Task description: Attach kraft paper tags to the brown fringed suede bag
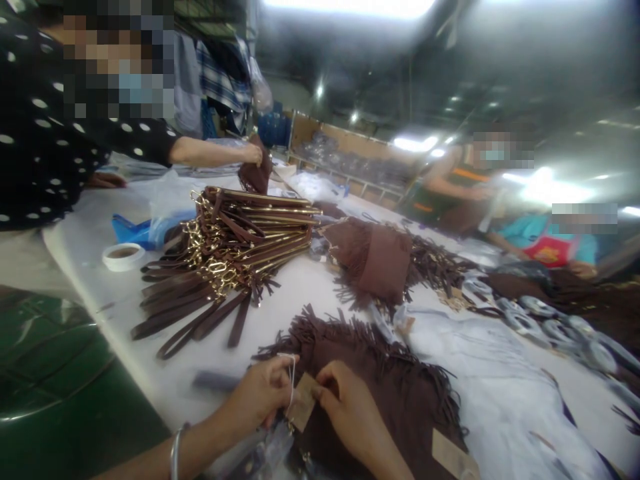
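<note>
My left hand (263, 393) pinches a thin white string (292, 380) tied to a brown paper tag (303, 402). My right hand (350, 410) is closed on the tag's other edge. Both hands rest over a brown fringed bag (390, 380) lying on the white table (125, 293) at the near edge. A second paper tag (453, 457) lies on the bag to the right. A silver bangle (175, 453) sits on my left wrist.
A pile of brown straps with gold clasps (230, 247) lies at mid-left, a tape roll (123, 256) beside it. More fringed bags (375, 260) and plastic-wrapped pieces (545, 327) lie to the right. A person in a dotted black top (50, 147) works at the left; two others sit far right.
</note>
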Demonstrator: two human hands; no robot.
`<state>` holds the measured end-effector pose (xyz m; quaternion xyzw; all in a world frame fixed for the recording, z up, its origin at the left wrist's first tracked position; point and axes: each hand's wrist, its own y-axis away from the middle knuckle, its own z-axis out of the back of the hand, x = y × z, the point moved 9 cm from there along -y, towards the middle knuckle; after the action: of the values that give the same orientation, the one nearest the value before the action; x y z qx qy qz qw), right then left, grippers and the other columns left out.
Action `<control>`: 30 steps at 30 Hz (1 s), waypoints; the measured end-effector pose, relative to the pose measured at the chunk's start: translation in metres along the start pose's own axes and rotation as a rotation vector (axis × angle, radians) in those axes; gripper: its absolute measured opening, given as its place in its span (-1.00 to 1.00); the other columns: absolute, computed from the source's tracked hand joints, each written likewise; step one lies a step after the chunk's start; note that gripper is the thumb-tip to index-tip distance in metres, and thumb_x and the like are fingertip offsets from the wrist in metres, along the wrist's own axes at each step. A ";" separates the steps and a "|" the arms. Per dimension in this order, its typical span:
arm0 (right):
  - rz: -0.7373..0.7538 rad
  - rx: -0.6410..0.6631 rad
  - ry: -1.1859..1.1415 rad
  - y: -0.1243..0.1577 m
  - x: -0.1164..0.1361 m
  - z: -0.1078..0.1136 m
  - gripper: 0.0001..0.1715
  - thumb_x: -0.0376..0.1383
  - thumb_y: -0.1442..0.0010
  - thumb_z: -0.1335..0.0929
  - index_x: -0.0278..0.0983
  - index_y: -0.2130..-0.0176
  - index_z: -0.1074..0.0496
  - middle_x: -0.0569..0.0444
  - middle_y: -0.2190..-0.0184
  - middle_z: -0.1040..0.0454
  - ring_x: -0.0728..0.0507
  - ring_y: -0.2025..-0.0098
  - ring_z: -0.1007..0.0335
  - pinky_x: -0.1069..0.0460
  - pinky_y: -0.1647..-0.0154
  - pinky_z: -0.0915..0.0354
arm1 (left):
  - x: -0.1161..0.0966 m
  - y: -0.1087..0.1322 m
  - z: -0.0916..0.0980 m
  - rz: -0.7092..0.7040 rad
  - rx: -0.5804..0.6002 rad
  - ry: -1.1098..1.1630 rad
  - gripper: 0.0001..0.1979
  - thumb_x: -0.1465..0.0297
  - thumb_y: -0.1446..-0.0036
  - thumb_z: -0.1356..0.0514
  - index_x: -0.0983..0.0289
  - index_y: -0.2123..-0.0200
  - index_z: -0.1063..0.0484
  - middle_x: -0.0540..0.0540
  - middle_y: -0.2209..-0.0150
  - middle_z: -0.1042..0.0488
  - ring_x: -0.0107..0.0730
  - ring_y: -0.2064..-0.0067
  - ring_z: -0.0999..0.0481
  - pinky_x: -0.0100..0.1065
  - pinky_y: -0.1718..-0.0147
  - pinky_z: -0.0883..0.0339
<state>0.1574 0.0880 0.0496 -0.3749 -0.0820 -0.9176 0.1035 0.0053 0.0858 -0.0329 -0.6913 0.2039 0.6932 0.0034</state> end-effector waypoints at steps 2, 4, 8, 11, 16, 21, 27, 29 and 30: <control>0.011 0.034 -0.140 -0.002 0.004 -0.003 -0.85 -0.42 -0.21 -0.27 -0.22 0.33 -0.39 0.19 0.41 -0.46 -0.06 0.33 -0.41 0.09 0.32 -0.19 | -0.008 0.000 0.000 -0.046 -0.026 -0.021 -0.34 0.35 0.05 -0.30 0.33 -0.16 -0.30 -0.06 0.39 -0.43 -0.58 0.63 -0.25 -0.51 0.68 -0.07; 0.058 0.058 -0.226 -0.005 0.012 -0.005 -0.79 -0.45 -0.21 -0.24 -0.21 0.30 -0.42 0.20 0.41 -0.48 -0.04 0.33 -0.43 0.11 0.31 -0.21 | -0.023 0.001 -0.003 -0.122 -0.017 -0.033 -0.45 0.39 0.09 -0.30 0.29 -0.04 -0.41 -0.02 0.32 -0.44 -0.49 0.47 -0.36 -0.50 0.54 -0.20; 0.109 -0.027 -0.273 -0.011 0.022 -0.005 -0.76 -0.49 -0.16 -0.27 -0.20 0.22 -0.41 0.18 0.32 -0.53 -0.05 0.25 -0.48 0.12 0.24 -0.25 | -0.049 0.003 -0.020 -0.175 0.133 0.007 -0.65 0.44 0.08 -0.24 0.31 0.14 -0.49 0.01 0.30 -0.49 -0.34 0.32 -0.42 -0.44 0.37 -0.27; 0.230 -0.044 -0.263 -0.010 0.028 -0.012 -0.56 -0.55 -0.10 -0.27 -0.17 0.08 -0.37 0.19 0.25 -0.52 -0.04 0.18 -0.50 0.14 0.17 -0.27 | -0.057 0.005 -0.033 -0.154 0.271 0.079 -0.65 0.49 0.10 -0.21 0.31 0.16 -0.51 -0.01 0.31 -0.51 -0.37 0.32 -0.42 -0.44 0.31 -0.27; 0.328 -0.098 -0.107 -0.002 0.022 -0.015 -0.76 -0.47 -0.24 -0.24 -0.18 0.24 -0.42 0.19 0.37 -0.47 -0.02 0.32 -0.44 0.14 0.29 -0.22 | -0.042 0.005 -0.027 -0.061 0.300 -0.072 -0.76 0.46 0.06 -0.18 0.33 0.26 -0.51 -0.09 0.54 -0.39 -0.56 0.61 -0.20 -0.54 0.64 -0.03; 0.218 -0.110 0.046 0.020 0.002 -0.010 -0.82 -0.43 -0.28 -0.23 -0.20 0.28 -0.37 0.15 0.35 -0.43 -0.05 0.29 -0.41 0.09 0.26 -0.20 | -0.046 0.006 0.036 -0.067 -0.021 -0.040 -0.72 0.21 -0.06 -0.22 0.31 0.27 -0.41 -0.12 0.61 -0.31 -0.62 0.71 -0.09 -0.55 0.74 0.13; 0.251 -0.011 0.110 0.042 -0.003 -0.016 -0.58 -0.41 -0.28 -0.24 -0.15 -0.11 -0.27 0.07 0.14 -0.41 -0.10 0.11 -0.42 0.04 0.12 -0.31 | -0.044 0.019 0.114 -0.087 -0.473 0.113 -0.60 0.16 -0.09 -0.24 0.32 0.12 -0.33 -0.11 0.58 -0.30 -0.56 0.63 -0.22 -0.54 0.63 -0.06; 0.246 0.009 0.139 0.046 -0.001 -0.018 -0.60 -0.40 -0.28 -0.25 -0.15 -0.10 -0.28 0.04 0.09 -0.41 -0.12 0.09 -0.43 0.02 0.09 -0.34 | -0.044 0.031 0.120 -0.132 -0.567 0.024 -0.55 0.20 -0.11 -0.22 0.32 0.00 -0.29 0.04 0.35 -0.45 -0.42 0.44 -0.45 -0.42 0.46 -0.32; 0.255 0.024 0.163 0.048 0.001 -0.019 -0.60 -0.39 -0.27 -0.27 -0.16 -0.10 -0.29 0.02 0.05 -0.41 -0.13 0.06 -0.42 0.00 0.06 -0.35 | -0.049 0.040 0.118 -0.195 -0.614 -0.081 -0.54 0.22 -0.14 -0.20 0.30 -0.05 -0.26 0.12 0.20 -0.46 -0.33 0.29 -0.51 -0.33 0.31 -0.39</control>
<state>0.1558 0.0370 0.0401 -0.3052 -0.0359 -0.9234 0.2299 -0.1174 0.0967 0.0208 -0.6481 -0.0823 0.7457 -0.1309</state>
